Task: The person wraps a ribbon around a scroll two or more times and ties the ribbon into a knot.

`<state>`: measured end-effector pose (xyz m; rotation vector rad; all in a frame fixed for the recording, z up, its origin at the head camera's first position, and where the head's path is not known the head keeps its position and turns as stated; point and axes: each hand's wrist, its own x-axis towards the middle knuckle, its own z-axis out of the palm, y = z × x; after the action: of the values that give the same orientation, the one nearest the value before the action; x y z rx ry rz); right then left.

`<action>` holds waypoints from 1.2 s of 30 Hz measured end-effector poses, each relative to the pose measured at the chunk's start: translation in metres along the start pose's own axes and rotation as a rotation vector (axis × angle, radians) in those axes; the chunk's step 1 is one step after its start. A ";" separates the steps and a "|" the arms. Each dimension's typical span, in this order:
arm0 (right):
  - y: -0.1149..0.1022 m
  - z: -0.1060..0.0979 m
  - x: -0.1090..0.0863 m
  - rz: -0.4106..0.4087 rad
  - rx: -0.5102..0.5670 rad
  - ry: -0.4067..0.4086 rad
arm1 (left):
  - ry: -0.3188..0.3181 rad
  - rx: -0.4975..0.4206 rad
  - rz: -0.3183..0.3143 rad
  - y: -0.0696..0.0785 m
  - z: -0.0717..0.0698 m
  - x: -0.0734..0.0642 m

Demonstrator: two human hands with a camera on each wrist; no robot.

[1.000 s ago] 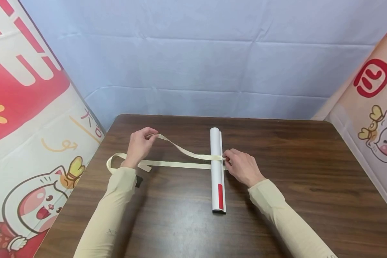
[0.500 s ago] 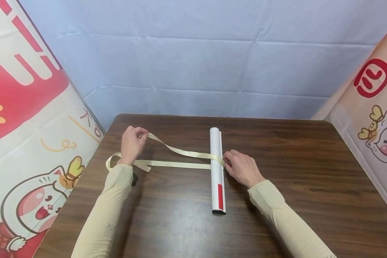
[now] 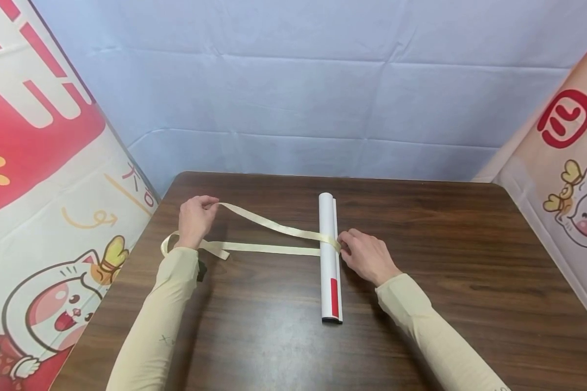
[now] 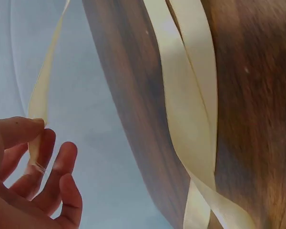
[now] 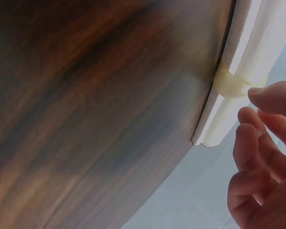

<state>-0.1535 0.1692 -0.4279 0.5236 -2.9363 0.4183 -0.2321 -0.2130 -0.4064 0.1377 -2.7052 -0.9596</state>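
Note:
A pale yellow ribbon [image 3: 269, 224] runs over a white roll [image 3: 326, 217] and wraps round its right side. The roll lies lengthwise on the table, with a red patch and a dark near end. My left hand [image 3: 194, 220] pinches one ribbon end between thumb and index finger and holds it raised at the left, the strand slanting down to the roll. On the roll's right side is my right hand [image 3: 367, 255]. Its thumb tip is right at the ribbon band [image 5: 231, 82] in the right wrist view, with the other fingers loosely bent and apart from the thumb.
The other ribbon strand [image 3: 269, 248] passes under the roll and lies flat to the left, ending in a loop and a loose tail [image 3: 218, 252] by my left wrist. The brown wooden table [image 3: 450, 244] meets a pale cloth backdrop [image 3: 293, 108] behind. Printed panels flank both sides.
My left hand has moved left with the ribbon end, and the upper strand has straightened. The ribbon now hugs the roll's right side, no longer between my right fingers. The roll stays put.

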 end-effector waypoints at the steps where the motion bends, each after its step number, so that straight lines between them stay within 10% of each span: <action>1: 0.000 0.000 0.000 0.000 -0.001 -0.004 | -0.003 0.008 -0.001 -0.002 0.000 0.000; 19: -0.003 0.004 -0.004 -0.035 -0.034 -0.037 | -0.055 0.117 -0.065 -0.020 0.008 -0.003; 36: -0.005 0.007 -0.005 -0.061 -0.054 -0.029 | -0.339 0.256 0.035 -0.035 0.015 -0.003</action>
<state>-0.1473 0.1643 -0.4339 0.6150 -2.9414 0.3262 -0.2332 -0.2307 -0.4410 -0.0272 -3.1231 -0.6736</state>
